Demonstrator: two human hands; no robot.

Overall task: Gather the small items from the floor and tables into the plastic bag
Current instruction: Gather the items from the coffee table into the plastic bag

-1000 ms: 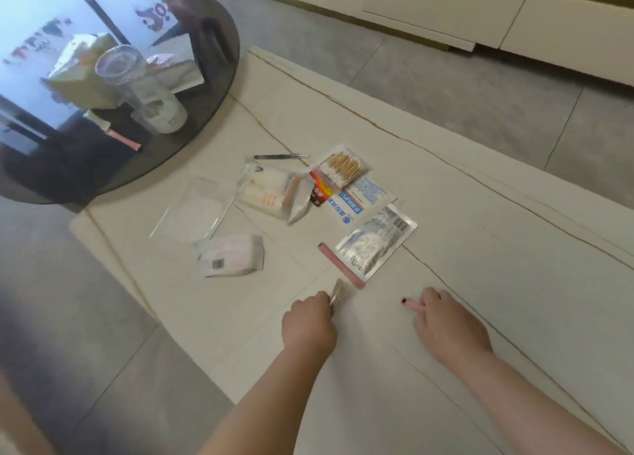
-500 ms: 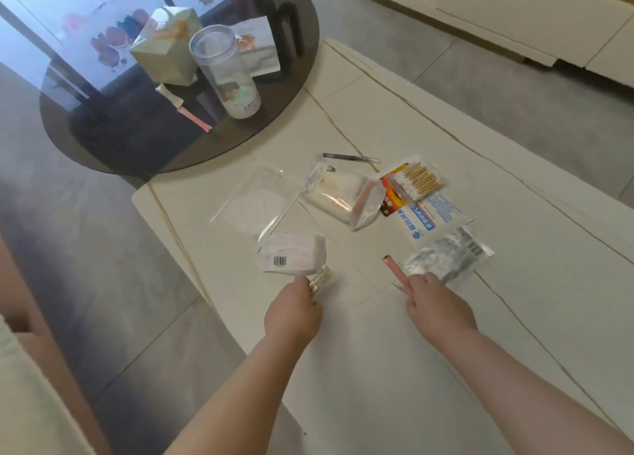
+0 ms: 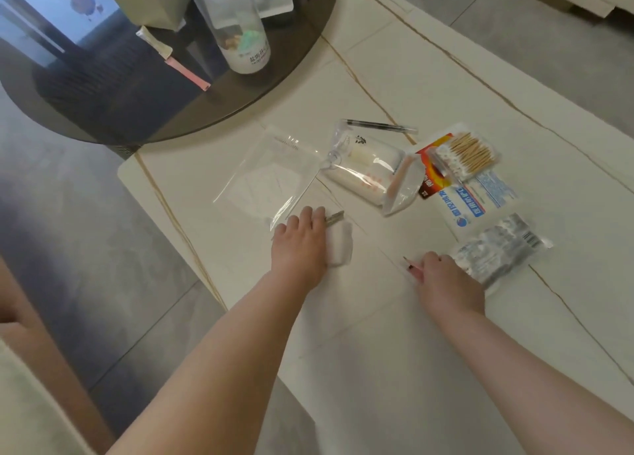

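Cream stone-look table [image 3: 394, 334], veined with thin gold lines, fills the middle of the view; grey floor tiles lie to its left and far right. One dark round glass table [image 3: 103, 105] overlaps its far left corner and carries one clear bottle [image 3: 236, 26], one box, one pink strip [image 3: 187, 75] and one small tube.

One clear plastic bag [image 3: 271, 177] lies flat at the near-left of the cluster; it looks light, limp and slippery, best lifted by its open edge. One clear pouch [image 3: 370, 173] holding pale rolls lies to its right, soft and easily crushed, and is best taken by the seam. One blue-printed sachet [image 3: 480, 197] and one silver foil packet [image 3: 497, 252] are flat and thin, and probably need a fingernail under an edge. One cotton-swab pack [image 3: 466, 156] lies on one red-labelled packet [image 3: 432, 180]. One white tissue pack [image 3: 341, 245] is soft and light. One black pen [image 3: 380, 125], rigid and liable to roll, lies farthest.

Left hand [image 3: 302, 242] rests over the tissue pack, fingers curled round it, with a small metallic piece [image 3: 334, 218] at the fingertips, just beside the bag's near edge. Right hand [image 3: 442, 276] pinches a thin pink stick [image 3: 411, 267] and touches the foil packet's near end.
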